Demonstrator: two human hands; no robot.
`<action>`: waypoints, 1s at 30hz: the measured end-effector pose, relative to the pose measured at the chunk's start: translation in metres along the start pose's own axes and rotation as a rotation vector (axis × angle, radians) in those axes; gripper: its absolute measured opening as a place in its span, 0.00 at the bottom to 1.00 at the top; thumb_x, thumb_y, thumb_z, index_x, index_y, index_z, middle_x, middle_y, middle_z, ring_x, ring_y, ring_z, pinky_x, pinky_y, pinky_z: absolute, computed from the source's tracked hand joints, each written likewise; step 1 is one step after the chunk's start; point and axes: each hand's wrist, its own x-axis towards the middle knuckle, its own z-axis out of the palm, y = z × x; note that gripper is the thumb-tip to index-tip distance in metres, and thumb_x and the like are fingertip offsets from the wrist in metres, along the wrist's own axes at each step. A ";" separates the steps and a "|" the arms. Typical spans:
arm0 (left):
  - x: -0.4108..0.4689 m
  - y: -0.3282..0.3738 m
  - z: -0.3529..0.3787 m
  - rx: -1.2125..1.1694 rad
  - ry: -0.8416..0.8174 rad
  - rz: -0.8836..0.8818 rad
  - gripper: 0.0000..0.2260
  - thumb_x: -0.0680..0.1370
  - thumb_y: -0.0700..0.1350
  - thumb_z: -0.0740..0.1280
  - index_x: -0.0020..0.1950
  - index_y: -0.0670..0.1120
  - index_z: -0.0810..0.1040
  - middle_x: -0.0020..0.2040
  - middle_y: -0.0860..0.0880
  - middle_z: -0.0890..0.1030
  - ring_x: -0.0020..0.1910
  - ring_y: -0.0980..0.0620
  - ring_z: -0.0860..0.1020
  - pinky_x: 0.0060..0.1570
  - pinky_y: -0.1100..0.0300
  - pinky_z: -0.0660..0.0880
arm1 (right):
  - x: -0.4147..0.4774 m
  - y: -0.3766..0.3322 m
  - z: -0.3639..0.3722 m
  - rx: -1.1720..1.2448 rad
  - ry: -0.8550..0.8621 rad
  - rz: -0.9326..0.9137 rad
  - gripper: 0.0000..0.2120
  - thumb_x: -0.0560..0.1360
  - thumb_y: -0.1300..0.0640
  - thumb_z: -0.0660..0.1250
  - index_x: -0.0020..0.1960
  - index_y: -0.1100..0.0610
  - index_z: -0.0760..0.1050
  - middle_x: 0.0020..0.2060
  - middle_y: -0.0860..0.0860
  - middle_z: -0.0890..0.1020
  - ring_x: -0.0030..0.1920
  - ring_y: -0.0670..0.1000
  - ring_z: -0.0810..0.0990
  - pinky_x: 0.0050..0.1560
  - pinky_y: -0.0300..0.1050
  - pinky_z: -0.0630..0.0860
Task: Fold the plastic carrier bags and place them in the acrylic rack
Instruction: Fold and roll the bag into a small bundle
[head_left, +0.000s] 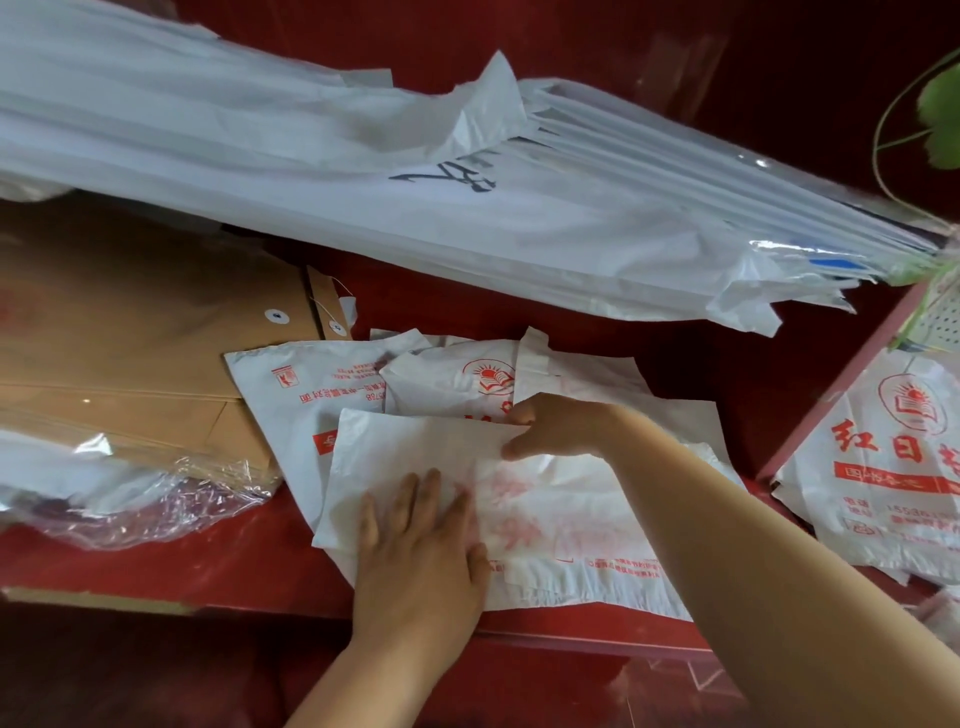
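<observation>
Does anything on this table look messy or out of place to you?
Yes. Behind the carrier bag being folded, other printed carrier bags lie in a crumpled, overlapping heap. The big bundle of white plastic sheets leans slanted over the brown envelopes, and crumpled clear wrap spills off their near corner.

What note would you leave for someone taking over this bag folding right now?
Left hand: flat, pressing the top carrier bag onto the red table.
Right hand: pinching that bag's folded-over edge.
More loose bags lie beneath it; another printed bag lies to the right.
Done: one fold started; nothing visibly racked.
Left: finish this fold, fold the others, rack them all. I cannot pick out the acrylic rack in this view.
</observation>
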 end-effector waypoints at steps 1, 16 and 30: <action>0.001 -0.001 -0.002 -0.021 0.045 0.027 0.25 0.78 0.52 0.59 0.74 0.52 0.58 0.76 0.47 0.53 0.75 0.47 0.51 0.71 0.42 0.45 | -0.003 0.000 -0.002 0.022 0.014 -0.010 0.10 0.75 0.56 0.65 0.55 0.57 0.74 0.49 0.54 0.76 0.51 0.53 0.74 0.46 0.39 0.70; -0.004 -0.005 0.009 -0.197 0.253 0.402 0.23 0.78 0.54 0.50 0.56 0.45 0.80 0.58 0.46 0.79 0.58 0.50 0.69 0.50 0.45 0.75 | -0.041 0.040 0.013 0.995 0.421 0.284 0.04 0.75 0.67 0.62 0.42 0.62 0.74 0.35 0.56 0.77 0.26 0.49 0.76 0.29 0.39 0.73; -0.007 0.003 0.015 0.006 0.002 0.430 0.26 0.72 0.55 0.46 0.63 0.54 0.75 0.64 0.55 0.74 0.64 0.53 0.73 0.62 0.55 0.57 | -0.126 0.073 0.101 0.327 0.874 -0.056 0.17 0.73 0.59 0.63 0.62 0.56 0.71 0.51 0.46 0.76 0.51 0.45 0.72 0.51 0.40 0.66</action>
